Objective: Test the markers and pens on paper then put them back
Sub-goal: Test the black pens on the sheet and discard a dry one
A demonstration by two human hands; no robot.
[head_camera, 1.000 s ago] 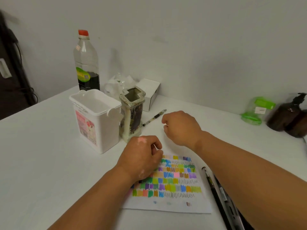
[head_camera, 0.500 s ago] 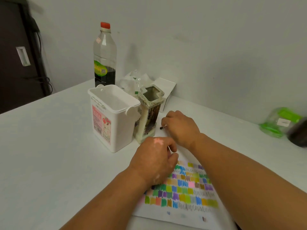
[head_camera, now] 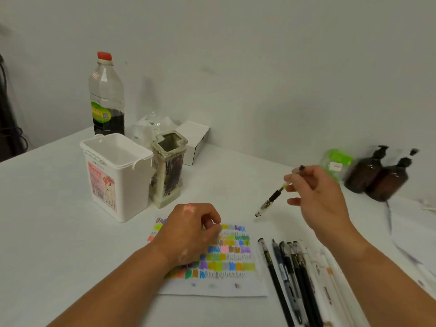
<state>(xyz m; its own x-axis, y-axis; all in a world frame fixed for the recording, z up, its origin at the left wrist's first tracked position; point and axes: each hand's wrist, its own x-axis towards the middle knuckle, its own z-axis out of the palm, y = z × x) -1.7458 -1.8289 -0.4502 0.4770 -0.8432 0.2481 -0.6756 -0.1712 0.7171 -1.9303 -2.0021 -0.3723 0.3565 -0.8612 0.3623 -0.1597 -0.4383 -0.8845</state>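
- the white surface [head_camera: 59, 232] fills the lower view and meets a plain wall at the back.
- a sheet of paper [head_camera: 212, 290] lies flat near the front edge, covered in rows of coloured swatches and grey scribbles.
- a white plastic tub [head_camera: 118, 182] with a pink label stands open behind and left of the paper.
- a clear bottle [head_camera: 107, 97] with a red cap and dark liquid low inside stands behind the tub.
- a row of pens [head_camera: 291, 277], black ones then white ones, lies side by side just right of the paper.
- a mottled ceramic pen holder [head_camera: 168, 171] stands upright, touching or just beside the tub's right side.
- two brown pump bottles [head_camera: 375, 175] stand at the far right, a green-lidded container [head_camera: 337, 159] beside them.
- a small white box [head_camera: 195, 140] sits behind the holder, by the wall.
- the left hand [head_camera: 191, 234] rests knuckles up on the paper's upper left part, fingers curled under; whether it pinches anything i cannot tell.
- the right hand [head_camera: 316, 199] is raised above the surface, right of the paper, thumb and fingers pinching a pen.
- that pen [head_camera: 273, 197], black grip and clear tip end, slants down and left in the air, beyond the paper's top right corner.
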